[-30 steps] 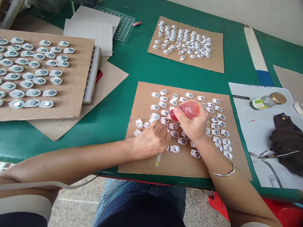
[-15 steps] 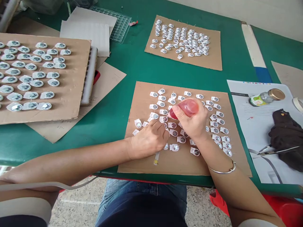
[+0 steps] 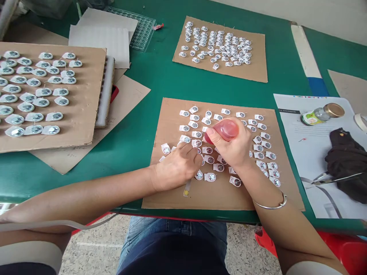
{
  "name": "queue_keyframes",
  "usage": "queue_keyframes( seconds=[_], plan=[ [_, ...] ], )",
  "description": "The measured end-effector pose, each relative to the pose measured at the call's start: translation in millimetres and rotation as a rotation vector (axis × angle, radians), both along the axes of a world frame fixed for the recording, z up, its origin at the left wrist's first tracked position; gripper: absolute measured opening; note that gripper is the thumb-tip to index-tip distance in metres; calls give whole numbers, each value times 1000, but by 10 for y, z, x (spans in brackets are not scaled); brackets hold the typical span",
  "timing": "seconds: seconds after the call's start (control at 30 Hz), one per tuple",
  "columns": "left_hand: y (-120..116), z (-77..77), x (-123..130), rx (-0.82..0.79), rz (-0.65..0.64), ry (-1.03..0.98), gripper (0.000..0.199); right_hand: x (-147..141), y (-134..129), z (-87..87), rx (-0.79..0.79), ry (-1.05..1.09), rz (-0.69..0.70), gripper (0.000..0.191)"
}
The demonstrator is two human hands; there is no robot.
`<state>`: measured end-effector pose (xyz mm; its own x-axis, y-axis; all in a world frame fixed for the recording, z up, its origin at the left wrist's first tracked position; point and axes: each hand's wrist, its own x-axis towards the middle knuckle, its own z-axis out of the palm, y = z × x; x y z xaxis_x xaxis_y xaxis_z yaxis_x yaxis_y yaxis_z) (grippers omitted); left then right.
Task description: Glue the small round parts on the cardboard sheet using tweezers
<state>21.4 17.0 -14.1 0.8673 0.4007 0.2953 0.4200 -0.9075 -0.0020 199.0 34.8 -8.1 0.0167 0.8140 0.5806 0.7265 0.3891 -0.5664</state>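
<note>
My right hand (image 3: 237,147) is wrapped around a glossy, translucent red squeeze bottle (image 3: 226,130), tilted with its narrow end down to the left. Beside it, my left hand (image 3: 179,166) is closed, its fingertips bent down among the small white tagged pieces with round silvery discs (image 3: 210,177). What those fingers pinch is hidden. From beneath the left hand juts a narrow pale strip with a yellow end (image 3: 186,192). Both hands are over a brown cardboard sheet (image 3: 229,200) covered with several rows of these pieces.
More pieces lie on a far cardboard sheet (image 3: 259,74) and on a raised cardboard (image 3: 83,130) at left. To the right, a printed paper (image 3: 295,152) holds a small glass jar (image 3: 322,114), black cloth (image 3: 345,164) and scissors (image 3: 338,179). A clear plastic tray (image 3: 142,28) sits behind.
The view has shifted slightly. My left hand has edged a little to the left, and the yellow-ended strip with it. My right hand still grips the red squeeze bottle in nearly the same place.
</note>
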Motion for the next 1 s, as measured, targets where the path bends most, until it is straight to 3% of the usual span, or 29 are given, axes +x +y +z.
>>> queue_keyframes(
  seconds=[0.47, 0.6, 0.77, 0.87, 1.0],
  plan=[
    [144, -20, -107, -345, 63, -245, 15, 19, -15, -19, 3, 48, 9, 29],
    [171, -15, -130, -412, 35, -258, 15, 77, 15, 105, -23, 188, -36, 29],
    [191, -23, -145, -434, 49, -268, 13, 156, -43, 267, -167, 324, -13, 34],
    [186, -14, -142, -430, 68, -265, 13, 166, -162, 196, -174, 332, -30, 40],
    [180, 3, -138, -444, 73, -260, 14, 138, -290, -20, -144, 348, -112, 27]
  ],
)
